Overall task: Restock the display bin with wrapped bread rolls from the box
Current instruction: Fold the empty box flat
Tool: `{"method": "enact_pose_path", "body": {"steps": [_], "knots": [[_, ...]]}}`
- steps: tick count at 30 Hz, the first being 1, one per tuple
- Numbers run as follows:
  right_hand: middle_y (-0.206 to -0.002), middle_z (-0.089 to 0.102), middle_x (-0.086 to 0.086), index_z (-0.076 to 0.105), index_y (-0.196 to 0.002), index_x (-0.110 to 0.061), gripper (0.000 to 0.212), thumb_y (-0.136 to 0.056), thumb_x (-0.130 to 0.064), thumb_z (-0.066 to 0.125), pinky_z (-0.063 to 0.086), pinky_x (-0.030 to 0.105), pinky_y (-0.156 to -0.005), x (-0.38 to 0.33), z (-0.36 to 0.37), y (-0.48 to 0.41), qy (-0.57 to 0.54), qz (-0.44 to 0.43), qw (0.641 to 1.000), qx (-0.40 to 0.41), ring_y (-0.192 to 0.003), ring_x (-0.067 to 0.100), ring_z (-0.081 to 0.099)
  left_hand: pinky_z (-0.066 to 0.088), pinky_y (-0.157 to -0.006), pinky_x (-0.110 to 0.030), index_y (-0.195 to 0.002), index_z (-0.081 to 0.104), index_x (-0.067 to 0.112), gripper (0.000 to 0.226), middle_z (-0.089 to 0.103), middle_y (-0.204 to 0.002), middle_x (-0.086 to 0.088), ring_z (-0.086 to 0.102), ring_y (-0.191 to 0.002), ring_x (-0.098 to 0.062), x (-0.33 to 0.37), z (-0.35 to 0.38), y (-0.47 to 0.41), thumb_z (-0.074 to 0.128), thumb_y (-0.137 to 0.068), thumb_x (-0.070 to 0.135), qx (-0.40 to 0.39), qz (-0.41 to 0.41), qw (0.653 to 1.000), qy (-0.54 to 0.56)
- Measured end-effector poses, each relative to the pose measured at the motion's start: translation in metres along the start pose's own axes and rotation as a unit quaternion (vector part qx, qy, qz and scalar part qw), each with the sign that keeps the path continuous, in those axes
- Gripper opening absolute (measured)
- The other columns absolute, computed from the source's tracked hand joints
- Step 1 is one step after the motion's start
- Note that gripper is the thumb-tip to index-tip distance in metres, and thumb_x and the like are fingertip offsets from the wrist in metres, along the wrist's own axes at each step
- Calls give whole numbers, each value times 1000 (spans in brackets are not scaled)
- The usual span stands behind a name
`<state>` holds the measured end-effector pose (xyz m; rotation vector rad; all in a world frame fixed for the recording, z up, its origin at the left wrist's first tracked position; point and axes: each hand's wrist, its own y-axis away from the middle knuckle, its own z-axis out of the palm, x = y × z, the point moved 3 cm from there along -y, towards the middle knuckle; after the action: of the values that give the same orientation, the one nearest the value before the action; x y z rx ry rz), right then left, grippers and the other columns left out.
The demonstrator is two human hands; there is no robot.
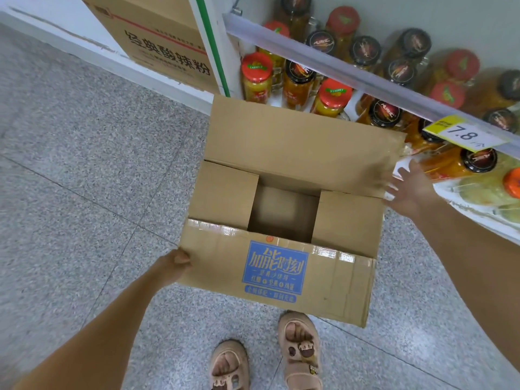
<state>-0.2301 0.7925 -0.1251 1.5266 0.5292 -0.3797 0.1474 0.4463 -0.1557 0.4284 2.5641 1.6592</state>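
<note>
Cardboard box (281,153): positioned at the centre of the scene, directly beyond the person's sandalled feet (299,350) and just in front of the shelf; all four top flaps are open. The far flap stands up toward the shelf; the near flap folds outward toward the person and carries a blue printed label (274,267); the two short inner flaps lie roughly level, and the gap between them shows bare brown cardboard at the bottom. Whether the box rests on the floor (84,164) or is held above it cannot be determined.

Left hand (176,264): located at the near-left corner of the box; the fingers (181,258) are curled and grasp the corner of the near flap, thumb on top.

Right hand (410,190): located at the far-right side of the box, beside the right edge of the far flap; the fingers (405,171) are released, straight and spread, holding nothing. The hand is motion-blurred, so contact with the flap cannot be confirmed.

Surroundings: a shelf rail (365,80) runs from the far centre toward the near right; a yellow-and-white price tag (464,136) reading 7.8 is clipped to it. Glass jars (256,77) with red or black lids stand in rows behind and below the rail. A second, closed carton (157,38) with black printed characters stands at the far left against the white base of the wall; the floor is grey speckled tile.
</note>
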Motion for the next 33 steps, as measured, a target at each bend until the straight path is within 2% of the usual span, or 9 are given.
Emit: {"method": "enact_pose_path", "body": {"steps": [3,7,11,14,15,17,21,26,33], "knots": [[-96,51,-3,50,-91,-26,45,-93,-64,26,47,30,-75,4,8,-1,13,19,1000,-14,-77,11,56,39,-75,-27,-120,54,12,30,56,-123,-17,51,-92,-24,-14,0,6,56,-92,24,5,-28,1000,13],[-120,50,-2,49,-114,-28,40,-97,-57,28,43,33,-85,1,1,-7,0,-5,1000,29,-97,15,52,42,-79,-31,-125,52,12,35,55,-128,-18,52,-93,-24,-24,3,3,53,-94,30,15,-41,998,39],[-92,54,-6,54,-81,-24,29,-96,-41,36,31,35,-91,16,-31,-13,18,44,996,74,-109,17,47,36,-100,-40,-134,44,4,52,46,-137,-18,45,-123,-33,-12,12,11,39,-98,42,0,-57,994,96],[-80,56,-8,66,-55,-23,35,-83,-44,63,40,32,-80,29,-38,7,45,66,997,12,-84,14,52,31,-106,-41,-134,44,0,64,42,-142,-20,39,-130,-34,-8,17,16,34,-97,50,6,-77,987,141],[-82,60,-7,72,-58,-23,28,-68,-49,76,45,31,-76,39,-41,13,87,73,994,2,-79,14,55,30,-107,-43,-135,44,0,69,42,-142,-20,38,-131,-34,-8,18,15,32,-95,55,3,-85,984,157],[-111,64,0,69,-107,-19,73,-46,-56,86,44,43,-94,65,-49,25,218,112,969,-26,-104,21,58,27,-112,-45,-138,42,1,87,40,-144,-21,37,-133,-35,-6,18,13,27,-86,69,-3,-98,976,195],[-154,26,8,28,-147,-24,84,-79,-62,59,21,62,-108,130,-58,35,281,185,942,18,-138,39,27,32,-110,-50,-138,41,-1,93,44,-139,-25,41,-129,-40,5,9,5,27,-85,74,111,-110,948,277],[-130,55,14,41,-139,-23,112,-51,-92,50,45,62,-90,183,-64,9,195,174,964,53,-113,36,56,41,-102,-46,-135,46,10,76,52,-134,-17,50,-121,-36,36,14,-12,36,-86,68,119,-15,955,272],[-130,58,8,52,-132,-31,111,-42,-96,50,51,54,-90,165,-51,11,190,117,975,9,-110,28,60,46,-91,-39,-127,49,7,65,57,-123,-12,55,-112,-32,19,-17,12,67,-80,50,165,-19,937,306]]}}
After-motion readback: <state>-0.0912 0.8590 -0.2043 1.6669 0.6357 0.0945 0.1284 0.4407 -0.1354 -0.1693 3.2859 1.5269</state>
